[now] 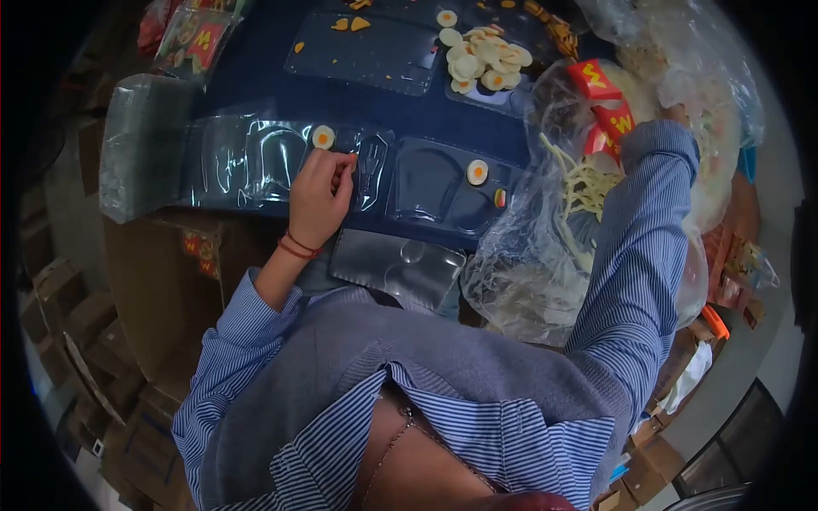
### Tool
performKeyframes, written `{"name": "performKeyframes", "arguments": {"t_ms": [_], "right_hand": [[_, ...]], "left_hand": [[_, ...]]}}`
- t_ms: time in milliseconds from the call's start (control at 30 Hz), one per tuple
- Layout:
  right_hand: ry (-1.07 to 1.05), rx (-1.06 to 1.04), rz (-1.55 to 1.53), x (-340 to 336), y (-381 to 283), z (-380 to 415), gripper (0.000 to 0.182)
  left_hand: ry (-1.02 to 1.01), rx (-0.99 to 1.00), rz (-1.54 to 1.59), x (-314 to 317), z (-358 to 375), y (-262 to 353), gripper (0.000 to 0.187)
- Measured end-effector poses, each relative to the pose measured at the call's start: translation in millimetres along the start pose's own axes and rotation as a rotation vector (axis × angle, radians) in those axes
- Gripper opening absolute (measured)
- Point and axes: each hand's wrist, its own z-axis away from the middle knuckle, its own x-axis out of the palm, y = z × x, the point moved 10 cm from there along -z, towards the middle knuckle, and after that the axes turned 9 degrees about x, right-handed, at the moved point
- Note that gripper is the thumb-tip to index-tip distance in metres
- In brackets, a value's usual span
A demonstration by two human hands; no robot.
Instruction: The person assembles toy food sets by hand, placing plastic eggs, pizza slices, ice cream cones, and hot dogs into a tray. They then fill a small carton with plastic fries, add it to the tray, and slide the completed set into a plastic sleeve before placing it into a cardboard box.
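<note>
My left hand is over a clear plastic tray, its fingers curled together around something small and reddish that I cannot make out. Just above its fingers lies a toy egg half. Another egg half and a small colourful toy piece rest in the clear tray to the right. My right hand reaches among clear plastic bags at the right; the sleeve and plastic hide nearly all of it. Red boxes with a yellow mark are beside it.
A pile of pale discs and egg halves is at the back. Stacked clear trays stand at the left edge. Pale strips lie in the bag. An empty clear tray rests at the table's front edge, near a cardboard box.
</note>
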Motion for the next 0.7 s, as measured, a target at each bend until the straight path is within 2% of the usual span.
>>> {"name": "performKeyframes", "arguments": {"t_ms": [100, 233, 400, 433, 533, 600, 633, 700], "right_hand": [[0.027, -0.026, 0.034, -4, -3, -4, 0.023], [0.062, -0.065, 0.091, -16, 54, -9, 0.025], [0.094, -0.099, 0.174, -28, 61, 1, 0.027], [0.098, -0.101, 0.197, -28, 67, -18, 0.027], [0.107, -0.095, 0.259, -55, 83, 8, 0.028], [-0.291, -0.013, 0.144, -65, 62, 38, 0.031], [-0.286, -0.001, 0.152, -69, 65, 49, 0.031], [-0.269, 0.167, 0.155, -69, 75, 59, 0.035]], "left_hand": [[-0.006, 0.0, -0.003, -1, 1, 0, 0.007], [-0.006, 0.008, -0.001, 0, 4, -3, 0.008], [-0.005, 0.011, 0.016, -1, 2, -2, 0.008], [-0.004, 0.011, 0.026, -2, 1, -1, 0.008], [-0.036, -0.01, 0.061, -3, -2, 3, 0.008], [-0.046, -0.014, 0.074, -3, -1, 2, 0.008], [-0.048, -0.021, 0.07, -3, -2, 0, 0.008], [-0.03, 0.005, 0.084, -3, -3, 3, 0.008]]}}
